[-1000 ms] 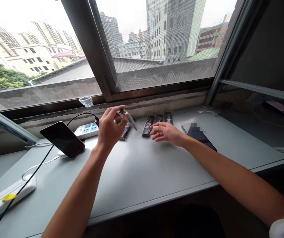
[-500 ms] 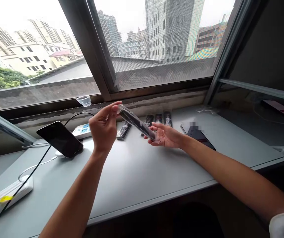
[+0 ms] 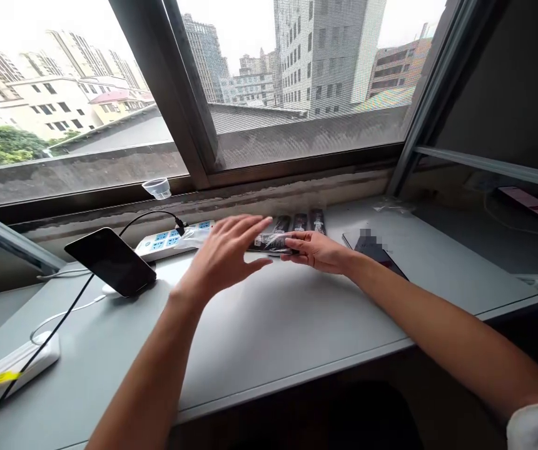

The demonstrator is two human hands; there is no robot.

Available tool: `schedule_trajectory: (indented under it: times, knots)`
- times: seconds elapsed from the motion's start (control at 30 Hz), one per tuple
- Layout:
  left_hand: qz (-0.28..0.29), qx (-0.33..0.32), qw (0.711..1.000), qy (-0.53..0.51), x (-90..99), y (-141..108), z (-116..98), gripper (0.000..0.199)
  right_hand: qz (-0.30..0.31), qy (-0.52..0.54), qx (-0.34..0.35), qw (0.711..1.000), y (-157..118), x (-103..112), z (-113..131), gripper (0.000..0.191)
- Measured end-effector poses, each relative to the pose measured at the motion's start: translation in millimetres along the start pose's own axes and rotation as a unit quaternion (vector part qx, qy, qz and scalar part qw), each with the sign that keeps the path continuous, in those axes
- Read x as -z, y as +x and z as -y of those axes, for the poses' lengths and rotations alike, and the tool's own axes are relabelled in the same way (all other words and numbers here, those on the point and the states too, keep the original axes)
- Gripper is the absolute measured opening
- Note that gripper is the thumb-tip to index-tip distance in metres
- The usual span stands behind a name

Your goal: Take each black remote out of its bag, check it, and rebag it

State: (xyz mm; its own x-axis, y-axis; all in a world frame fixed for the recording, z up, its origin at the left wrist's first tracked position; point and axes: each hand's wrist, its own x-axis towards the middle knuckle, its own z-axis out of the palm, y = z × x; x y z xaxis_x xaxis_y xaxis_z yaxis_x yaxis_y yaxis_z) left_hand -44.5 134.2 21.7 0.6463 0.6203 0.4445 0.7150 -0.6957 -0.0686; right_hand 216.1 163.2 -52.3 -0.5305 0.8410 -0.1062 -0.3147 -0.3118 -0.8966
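Between thumb and fingers, my right hand [image 3: 316,252] grips the end of a dark item in a clear plastic sleeve [image 3: 271,242], which lies roughly level above the desk. My left hand [image 3: 231,253] is beside the sleeve's left part, palm down, thumb and fingers apart, and hides some of it. Clear film sticks out to the left behind my left fingers. Similar dark wrapped packets [image 3: 301,222] lie behind the held one near the wall, partly hidden.
A black phone [image 3: 112,261] leans on a stand at left, near a power strip [image 3: 159,244]. Another strip [image 3: 15,375] with a cable lies front left. A clear cup [image 3: 157,187] sits by the window. A dark tablet-like device [image 3: 379,255] lies right of my right hand.
My left hand has let go of the sleeve's upper end and opened, moving right and down. The packet has gone from slanted to nearly level, still in my right hand.
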Motion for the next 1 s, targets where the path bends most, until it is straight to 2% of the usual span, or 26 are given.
schedule_trajectory:
  times: [0.07,0.17,0.27,0.37,0.43,0.5,0.53,0.6,0.7,0.77,0.9,1.0]
  knots:
    - [0.073,0.035,0.997,-0.01,-9.4,-2.1,3.5,0.057,-0.001,-0.021,-0.002,1.0,-2.0,0.3,3.3,0.039]
    - [0.103,0.065,0.993,-0.008,-16.6,-10.6,16.1,0.053,-0.04,-0.061,0.01,0.997,-4.0,3.7,10.9,0.038]
    - [0.102,0.101,0.99,-0.012,-17.4,-21.4,31.1,0.052,-0.145,-0.047,0.067,0.986,-3.2,9.2,19.0,0.03]
    - [0.145,0.136,0.978,-0.055,-18.3,-29.1,37.9,0.047,-0.253,-0.013,0.161,0.954,-1.0,13.7,25.0,0.019]
    - [0.181,0.146,0.968,-0.099,-19.3,-30.7,33.8,0.05,-0.298,-0.013,0.197,0.934,0.1,14.1,26.5,0.021]
    - [0.193,0.136,0.962,-0.137,-20.1,-29.1,23.0,0.062,-0.315,-0.034,0.185,0.93,0.4,11.6,25.6,0.028]
    - [0.184,0.124,0.963,-0.152,-20.5,-27.2,15.9,0.071,-0.313,-0.055,0.165,0.934,0.1,9.2,24.1,0.032]
    - [0.132,0.098,0.971,-0.173,-22.4,-21.8,0.6,0.082,-0.284,-0.11,0.119,0.945,-1.3,2.1,19.6,0.04]
    - [0.044,0.059,0.976,-0.205,-29.0,-12.4,-17.9,0.081,-0.198,-0.181,0.093,0.959,-5.7,-12.1,11.3,0.045]
    - [0.01,0.031,0.973,-0.227,-34.4,-7.5,-23.5,0.071,-0.141,-0.201,0.097,0.965,-9.3,-20.7,7.2,0.043]
    - [-0.043,0.013,0.968,-0.246,-36.7,-5.7,-15.0,0.048,-0.078,-0.229,0.081,0.967,-14.8,-23.5,7.3,0.039]
    - [-0.079,0.041,0.976,-0.199,-29.9,-11.9,3.8,0.05,-0.056,-0.273,0.035,0.96,-14.6,-12.7,11.8,0.039]
